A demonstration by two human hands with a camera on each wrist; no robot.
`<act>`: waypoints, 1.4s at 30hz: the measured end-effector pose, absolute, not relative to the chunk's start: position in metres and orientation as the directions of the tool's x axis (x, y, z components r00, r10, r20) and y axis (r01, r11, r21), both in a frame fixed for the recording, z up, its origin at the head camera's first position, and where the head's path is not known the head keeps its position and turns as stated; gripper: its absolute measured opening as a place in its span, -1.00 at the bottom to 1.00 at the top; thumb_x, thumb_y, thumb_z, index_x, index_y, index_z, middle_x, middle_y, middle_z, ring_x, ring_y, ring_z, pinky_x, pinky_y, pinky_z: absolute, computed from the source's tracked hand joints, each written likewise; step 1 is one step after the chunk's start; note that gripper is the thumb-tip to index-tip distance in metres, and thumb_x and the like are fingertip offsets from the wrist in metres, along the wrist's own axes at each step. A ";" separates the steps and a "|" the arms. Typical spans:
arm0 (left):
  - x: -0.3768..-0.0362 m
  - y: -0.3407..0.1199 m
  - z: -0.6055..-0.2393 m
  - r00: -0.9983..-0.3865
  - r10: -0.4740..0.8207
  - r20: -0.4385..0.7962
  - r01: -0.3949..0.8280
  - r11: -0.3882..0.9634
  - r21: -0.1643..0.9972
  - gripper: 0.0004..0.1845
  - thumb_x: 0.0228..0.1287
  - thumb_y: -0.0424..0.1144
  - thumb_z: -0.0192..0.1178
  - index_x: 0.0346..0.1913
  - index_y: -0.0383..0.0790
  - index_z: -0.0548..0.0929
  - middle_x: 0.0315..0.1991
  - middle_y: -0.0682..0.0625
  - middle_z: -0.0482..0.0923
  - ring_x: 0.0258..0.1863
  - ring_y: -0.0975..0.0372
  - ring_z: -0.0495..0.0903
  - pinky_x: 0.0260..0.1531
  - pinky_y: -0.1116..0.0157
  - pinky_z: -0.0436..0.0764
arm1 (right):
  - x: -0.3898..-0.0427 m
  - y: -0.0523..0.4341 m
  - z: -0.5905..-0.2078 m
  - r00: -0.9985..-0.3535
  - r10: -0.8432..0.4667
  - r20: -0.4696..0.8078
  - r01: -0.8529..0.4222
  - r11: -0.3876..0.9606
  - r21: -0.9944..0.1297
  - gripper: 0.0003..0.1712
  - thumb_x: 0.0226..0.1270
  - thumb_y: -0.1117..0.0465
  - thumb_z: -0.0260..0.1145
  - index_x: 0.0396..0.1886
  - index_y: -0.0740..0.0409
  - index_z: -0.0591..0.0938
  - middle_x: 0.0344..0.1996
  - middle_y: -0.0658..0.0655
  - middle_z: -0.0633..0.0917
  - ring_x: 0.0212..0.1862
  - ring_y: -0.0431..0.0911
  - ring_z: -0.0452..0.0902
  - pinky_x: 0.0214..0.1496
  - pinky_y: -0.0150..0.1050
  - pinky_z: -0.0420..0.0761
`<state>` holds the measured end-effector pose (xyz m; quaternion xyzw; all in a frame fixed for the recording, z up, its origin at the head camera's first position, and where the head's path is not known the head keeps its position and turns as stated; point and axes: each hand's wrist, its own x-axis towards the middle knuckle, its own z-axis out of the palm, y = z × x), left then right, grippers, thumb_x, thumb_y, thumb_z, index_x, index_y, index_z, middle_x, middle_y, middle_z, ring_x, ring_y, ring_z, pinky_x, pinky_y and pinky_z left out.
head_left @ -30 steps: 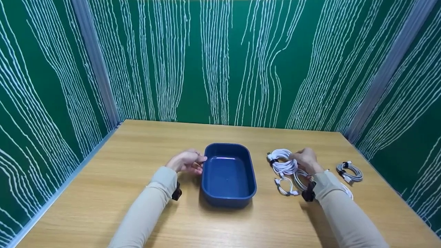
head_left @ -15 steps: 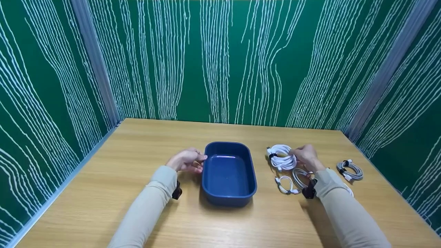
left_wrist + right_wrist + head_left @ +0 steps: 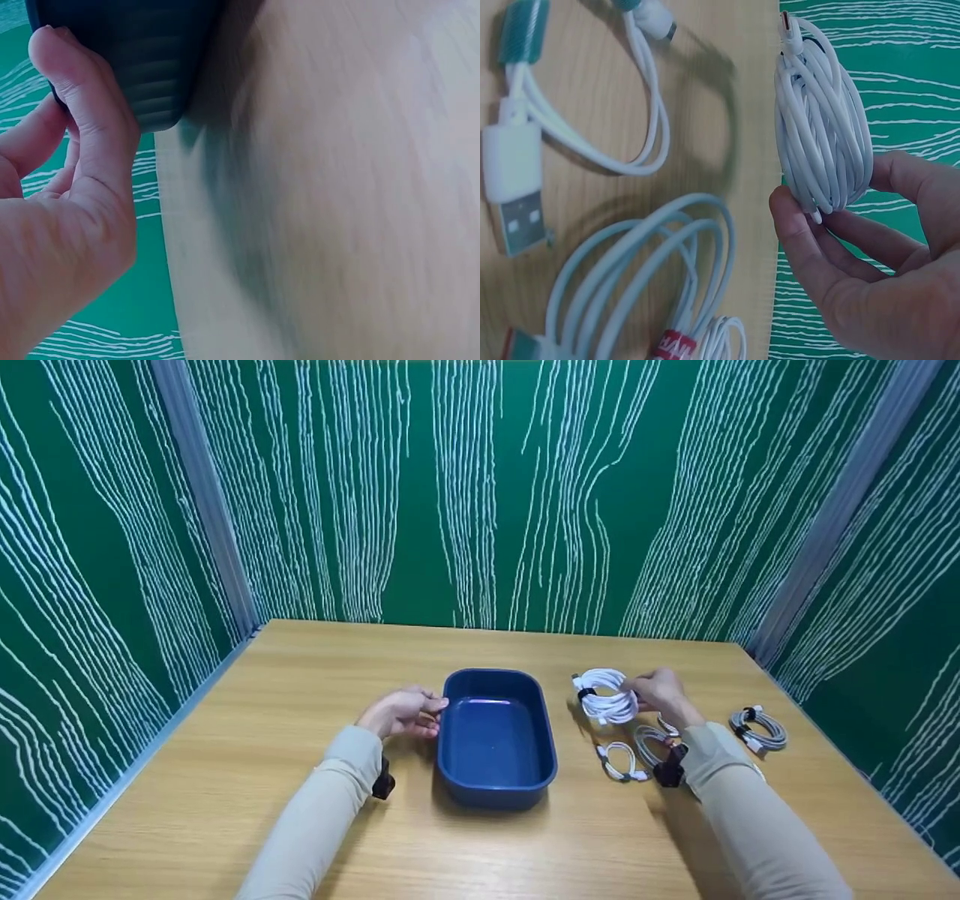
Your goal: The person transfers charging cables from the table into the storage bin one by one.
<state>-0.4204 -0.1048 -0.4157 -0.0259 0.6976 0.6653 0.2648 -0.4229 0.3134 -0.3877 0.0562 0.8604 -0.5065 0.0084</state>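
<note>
Wooden table [image 3: 262,780], cable coil [image 3: 606,697] in fingers [image 3: 643,695]

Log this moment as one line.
left hand grips blue tray | right hand holds white cable coil aloft

No legible text on anything in view.
Red band [image 3: 676,346] round a white cable coil [image 3: 641,281] near the table's right edge carries white lettering, blurred and cut off at the frame bottom, unreadable. Blue tray [image 3: 496,780], the other cable bundles and the green wall panels [image 3: 465,495] bear no label, brand, number or sign; the panels show only white wavy lines.
</note>
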 end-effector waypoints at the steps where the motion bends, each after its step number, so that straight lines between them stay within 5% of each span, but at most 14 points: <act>1: -0.420 -0.105 -0.416 -0.857 0.321 -0.402 -0.389 0.107 0.915 -0.94 0.41 -0.30 0.08 -0.25 -0.16 0.44 -0.48 -0.04 0.47 -0.56 0.22 0.49 -0.54 0.41 0.59 | -0.423 0.312 -0.387 -0.993 0.088 -0.076 0.109 0.476 -0.873 -0.58 0.24 0.27 0.25 -0.01 0.54 0.53 -0.60 -0.09 0.57 -0.54 -0.32 0.53 -0.41 -0.42 0.68; 21: -0.419 -0.106 -0.420 -0.866 0.325 -0.381 -0.384 0.057 0.921 -0.95 0.39 -0.31 0.10 -0.20 -0.16 0.43 -0.46 -0.03 0.47 -0.57 0.23 0.47 -0.54 0.41 0.58 | -0.427 0.294 -0.367 -0.996 0.019 -0.089 0.088 0.440 -0.894 -0.52 0.26 0.32 0.22 0.09 0.60 0.48 -0.60 -0.05 0.62 -0.54 -0.31 0.54 -0.41 -0.44 0.66; 42: -0.418 -0.105 -0.421 -0.869 0.324 -0.375 -0.380 0.049 0.924 -0.89 0.39 -0.30 0.10 -0.33 -0.12 0.44 -0.52 -0.01 0.46 -0.59 0.23 0.47 -0.56 0.41 0.57 | -0.428 0.267 -0.358 -0.996 -0.016 -0.085 0.072 0.385 -0.920 -0.68 0.24 0.32 0.23 -0.08 0.50 0.56 -0.71 -0.12 0.60 -0.63 -0.35 0.51 -0.50 -0.49 0.61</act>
